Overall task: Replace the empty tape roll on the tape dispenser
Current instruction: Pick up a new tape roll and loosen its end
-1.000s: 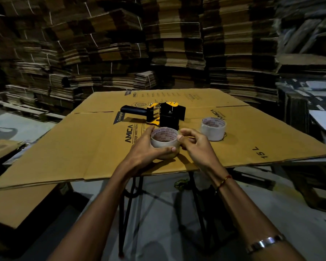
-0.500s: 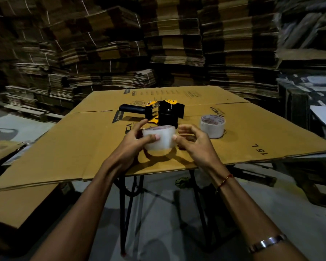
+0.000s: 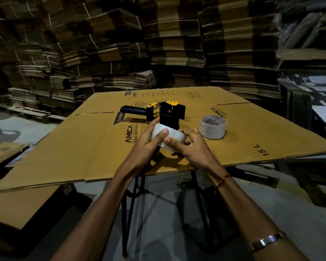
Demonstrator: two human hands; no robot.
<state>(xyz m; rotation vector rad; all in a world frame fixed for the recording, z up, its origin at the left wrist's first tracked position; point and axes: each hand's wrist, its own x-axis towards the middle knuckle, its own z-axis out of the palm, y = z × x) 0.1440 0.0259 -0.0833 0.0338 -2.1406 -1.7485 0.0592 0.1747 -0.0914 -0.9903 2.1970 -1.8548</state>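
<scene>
- Two bare arms reach forward from the bottom of the view. The right arm wears a silver bangle [image 3: 267,242] and a red thread [image 3: 223,180] at the wrist.
- The left hand [image 3: 146,142] grips a white tape roll [image 3: 169,135], with the thumb lying flat on its outside.
- The right hand [image 3: 192,146] holds the other side of the same roll, with its fingers curled around it.
- The roll is held up in the air, tipped on its side, just above the near part of the table [image 3: 87,147]. Its shadow falls on the table below.
- The table top is a big flat sheet of brown cardboard on thin black legs.
- Right behind the held roll sits the black and yellow tape dispenser [image 3: 163,112], with its black handle pointing left.
- To the right of the dispenser, a second tape roll [image 3: 213,127] lies flat on the table.
- Far behind, tall stacks of flat cardboard [image 3: 177,44] fill the dark room.
</scene>
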